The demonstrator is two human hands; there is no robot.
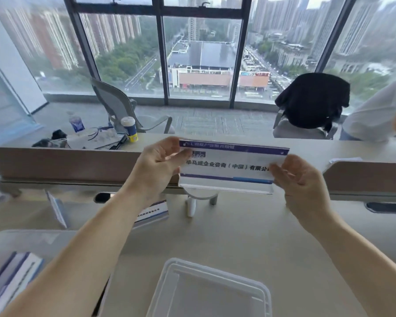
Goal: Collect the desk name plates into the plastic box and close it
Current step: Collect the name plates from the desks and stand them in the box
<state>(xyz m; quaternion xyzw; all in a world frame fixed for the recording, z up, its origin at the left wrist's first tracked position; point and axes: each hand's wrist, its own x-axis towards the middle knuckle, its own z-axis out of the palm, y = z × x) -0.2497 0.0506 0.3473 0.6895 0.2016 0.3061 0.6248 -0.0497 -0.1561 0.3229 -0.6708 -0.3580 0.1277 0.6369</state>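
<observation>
- Name plate held up in the air over the desk's far edge, face toward the person.
- Left hand pinches its left end, thumb in front.
- Right hand pinches the lower right corner; other fingers loose.
- Plastic box at near left corner, plates inside.
- Lid flat at near edge.
- Two more plates stand on desk, left of middle.
</observation>
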